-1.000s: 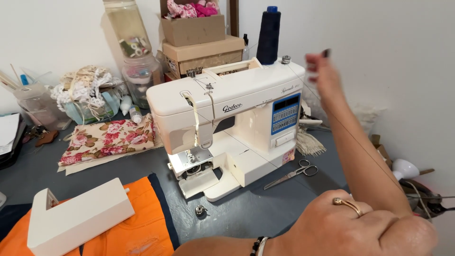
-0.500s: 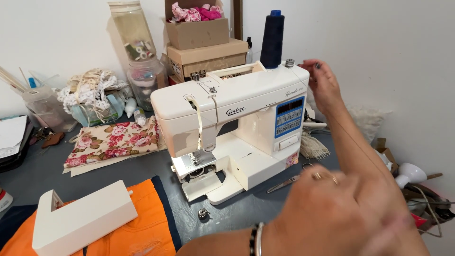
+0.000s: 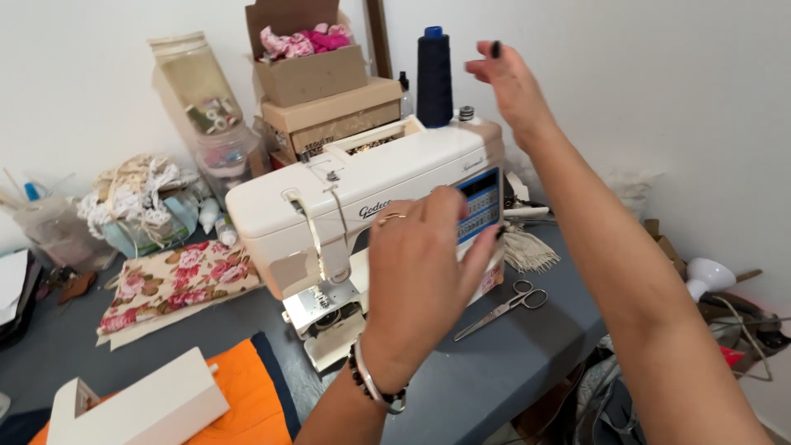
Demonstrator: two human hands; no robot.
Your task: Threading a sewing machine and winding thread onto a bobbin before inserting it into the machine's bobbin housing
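White plastic sewing machine (image 3: 362,198) sits centre frame on the grey table (image 3: 494,371). Left hand (image 3: 424,264), ring and beaded bracelet on, is in front of the machine's blue control panel (image 3: 480,204), fingers curled; can't tell if it grips anything. Right hand (image 3: 509,82) is raised upper centre-right, fingers loosely open, just right of the dark navy thread cone (image 3: 434,78) on top of the machine. Steel scissors (image 3: 503,306) lie right of the machine base. Floral fabric (image 3: 173,284) at left, orange cloth (image 3: 239,395) lower left, cardboard boxes (image 3: 329,99) behind.
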